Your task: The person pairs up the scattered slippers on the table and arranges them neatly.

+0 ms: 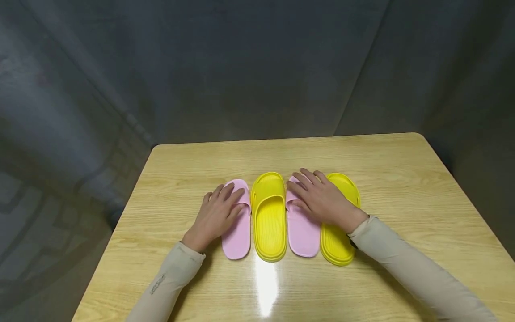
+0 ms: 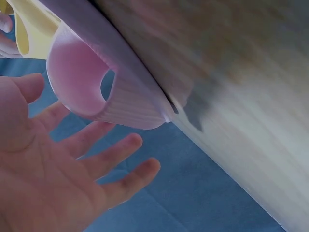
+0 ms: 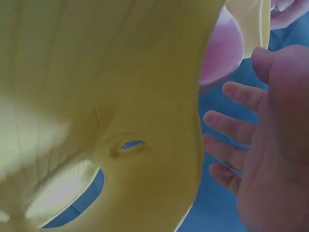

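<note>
Pink and yellow slippers lie side by side in a row, alternating in colour. My left hand (image 1: 216, 212) is spread over the upper part of the leftmost pink slipper (image 1: 236, 241). In the left wrist view its fingers are apart and only slightly bent, beside that slipper's strap (image 2: 77, 72). A yellow slipper (image 1: 270, 228) comes second, between the hands. My right hand (image 1: 323, 199) reaches across the rightmost yellow slipper (image 1: 338, 248), its fingers over the strap of the other pink slipper (image 1: 303, 237). Neither hand grips anything; whether the fingertips touch the straps I cannot tell.
A light wooden table (image 1: 181, 165) with rounded far corners carries the slippers. Dark grey-blue cloth (image 1: 257, 67) hangs behind it and at both sides. Light glares off the tabletop in front of the second slipper.
</note>
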Tool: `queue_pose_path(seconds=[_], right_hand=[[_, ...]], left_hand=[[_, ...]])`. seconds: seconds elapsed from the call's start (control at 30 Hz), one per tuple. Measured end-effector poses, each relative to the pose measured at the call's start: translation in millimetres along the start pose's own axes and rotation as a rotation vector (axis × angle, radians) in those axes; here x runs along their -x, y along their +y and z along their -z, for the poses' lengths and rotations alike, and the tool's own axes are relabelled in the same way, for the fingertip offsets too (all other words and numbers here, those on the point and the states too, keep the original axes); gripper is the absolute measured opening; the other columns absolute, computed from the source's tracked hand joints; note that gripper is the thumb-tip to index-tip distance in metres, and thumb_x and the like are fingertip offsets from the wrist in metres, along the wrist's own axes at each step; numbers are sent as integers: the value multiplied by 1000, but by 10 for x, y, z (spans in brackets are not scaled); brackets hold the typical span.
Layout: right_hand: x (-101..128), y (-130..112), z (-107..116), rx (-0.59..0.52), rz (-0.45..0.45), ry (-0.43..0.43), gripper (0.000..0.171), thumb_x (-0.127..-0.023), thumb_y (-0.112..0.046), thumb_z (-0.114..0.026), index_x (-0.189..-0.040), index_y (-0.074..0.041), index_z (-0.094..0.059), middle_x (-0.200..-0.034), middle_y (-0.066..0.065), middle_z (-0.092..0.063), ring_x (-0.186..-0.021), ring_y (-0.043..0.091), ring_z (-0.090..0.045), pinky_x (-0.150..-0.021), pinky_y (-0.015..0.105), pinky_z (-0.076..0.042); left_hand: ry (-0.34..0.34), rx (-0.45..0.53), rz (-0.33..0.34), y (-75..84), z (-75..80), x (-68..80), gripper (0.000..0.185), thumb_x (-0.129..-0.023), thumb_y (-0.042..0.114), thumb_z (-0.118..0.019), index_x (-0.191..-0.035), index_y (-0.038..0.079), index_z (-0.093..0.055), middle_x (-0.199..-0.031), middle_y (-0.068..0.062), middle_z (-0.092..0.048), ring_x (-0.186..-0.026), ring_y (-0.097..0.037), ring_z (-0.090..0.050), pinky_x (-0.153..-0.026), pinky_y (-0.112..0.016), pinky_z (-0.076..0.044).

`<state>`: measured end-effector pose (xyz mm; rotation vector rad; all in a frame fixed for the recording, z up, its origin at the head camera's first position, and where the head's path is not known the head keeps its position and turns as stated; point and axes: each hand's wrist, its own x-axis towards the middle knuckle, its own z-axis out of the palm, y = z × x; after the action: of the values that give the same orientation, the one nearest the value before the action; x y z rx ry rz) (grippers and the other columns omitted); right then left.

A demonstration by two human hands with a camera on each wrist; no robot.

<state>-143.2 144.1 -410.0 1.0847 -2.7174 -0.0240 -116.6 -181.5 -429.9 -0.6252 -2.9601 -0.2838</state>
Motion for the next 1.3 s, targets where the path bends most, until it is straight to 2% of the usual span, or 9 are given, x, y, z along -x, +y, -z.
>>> queue_pose_path(seconds=[0.27, 0.6, 0.83, 1.3], right_hand=[[22, -3, -7, -48, -9, -84, 56, -99, -50, -53, -146, -21, -49, -151, 12, -46, -148, 35, -32, -117, 57, -30], [51, -95, 1, -46, -59, -160, 52, -102, -42, -49, -149, -20, -44, -152, 16, -45, -146, 40, -35, -120, 58, -26], [52, -139, -13, -22, -60, -135, 48, -102, -34, -52, -147, -19, -46, -147, 18, -51, -138, 39, -46, -117, 57, -31], [-3, -119, -28, -65, -86, -171, 46, -103, -37, -51, -147, -24, -47, -148, 17, -51, -133, 39, -50, -115, 56, -32]], left_hand=[[-68, 68, 17, -29, -4, -47, 46, -103, 45, -46, -147, 33, -47, -156, -12, -41, -142, -42, -39, -108, -64, -36], [-77, 110, 7, -42, 0, -60, 45, -103, 41, -47, -147, 32, -48, -157, -12, -39, -144, -38, -38, -110, -64, -35], [-83, 117, 1, -31, -12, -58, 43, -103, 40, -48, -146, 34, -48, -157, -12, -38, -145, -38, -36, -110, -65, -34], [-68, 83, -32, -2, -33, -73, 39, -105, 37, -45, -144, 30, -50, -154, -16, -40, -143, -41, -38, -108, -65, -36]])
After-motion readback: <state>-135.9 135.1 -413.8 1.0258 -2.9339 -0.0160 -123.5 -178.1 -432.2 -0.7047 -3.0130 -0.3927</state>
